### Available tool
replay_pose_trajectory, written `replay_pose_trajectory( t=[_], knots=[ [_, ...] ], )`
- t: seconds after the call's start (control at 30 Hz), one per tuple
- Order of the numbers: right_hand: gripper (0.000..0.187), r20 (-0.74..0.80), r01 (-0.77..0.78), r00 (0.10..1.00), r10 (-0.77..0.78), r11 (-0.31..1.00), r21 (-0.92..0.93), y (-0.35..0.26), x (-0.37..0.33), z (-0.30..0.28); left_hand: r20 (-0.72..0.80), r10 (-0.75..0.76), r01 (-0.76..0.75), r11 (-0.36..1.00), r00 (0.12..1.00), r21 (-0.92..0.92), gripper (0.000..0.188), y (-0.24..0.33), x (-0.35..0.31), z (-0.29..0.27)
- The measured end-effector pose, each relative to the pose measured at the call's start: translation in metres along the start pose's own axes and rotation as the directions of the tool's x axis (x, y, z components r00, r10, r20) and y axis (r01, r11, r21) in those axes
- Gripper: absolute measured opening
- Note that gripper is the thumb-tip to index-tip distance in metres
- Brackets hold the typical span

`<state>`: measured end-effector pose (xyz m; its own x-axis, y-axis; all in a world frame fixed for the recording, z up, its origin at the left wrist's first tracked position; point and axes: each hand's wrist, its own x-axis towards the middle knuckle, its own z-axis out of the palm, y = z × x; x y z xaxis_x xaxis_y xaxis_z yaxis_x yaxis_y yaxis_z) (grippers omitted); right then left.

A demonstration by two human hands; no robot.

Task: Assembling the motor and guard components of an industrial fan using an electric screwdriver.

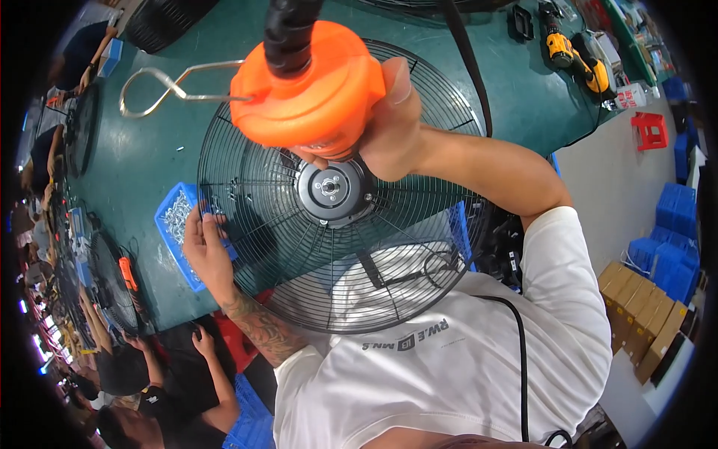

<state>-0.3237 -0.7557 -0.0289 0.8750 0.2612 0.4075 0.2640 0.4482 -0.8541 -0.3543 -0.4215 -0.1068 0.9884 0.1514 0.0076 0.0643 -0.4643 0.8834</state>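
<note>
A round black wire fan guard (299, 254) lies on the green table (157, 150) in front of me, with a grey round hub (329, 188) at its centre. My right hand (389, 127) grips an orange power tool (310, 90) held just above the hub, a black cord running up from its top. My left hand (203, 251) rests on the guard's left rim, fingertips pinched by a blue tray of small metal screws (178, 224); what the fingers hold is too small to tell.
A bent metal wire bracket (161, 86) lies at the far left of the table. A yellow cordless drill (572, 56) lies at the far right. Other people work along the left side. Blue crates (673, 239), cardboard boxes (643, 318) and a red stool (651, 129) stand on the floor at right.
</note>
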Motion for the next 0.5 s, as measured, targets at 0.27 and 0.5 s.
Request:
replay_pose_trajectory(
  t=[0.27,0.5],
  knots=[
    [0.107,0.083,0.052,0.996,-0.036,0.98,-0.194,-0.001,0.001,0.0,-0.018,-0.014,0.013,0.999,1.0,-0.034,0.03,-0.006,-0.001,-0.001],
    [0.107,0.082,-0.057,0.994,0.07,0.987,-0.152,0.001,0.011,-0.01,-0.007,-0.009,0.008,1.0,1.0,-0.017,0.029,0.001,-0.001,0.001]
  ],
)
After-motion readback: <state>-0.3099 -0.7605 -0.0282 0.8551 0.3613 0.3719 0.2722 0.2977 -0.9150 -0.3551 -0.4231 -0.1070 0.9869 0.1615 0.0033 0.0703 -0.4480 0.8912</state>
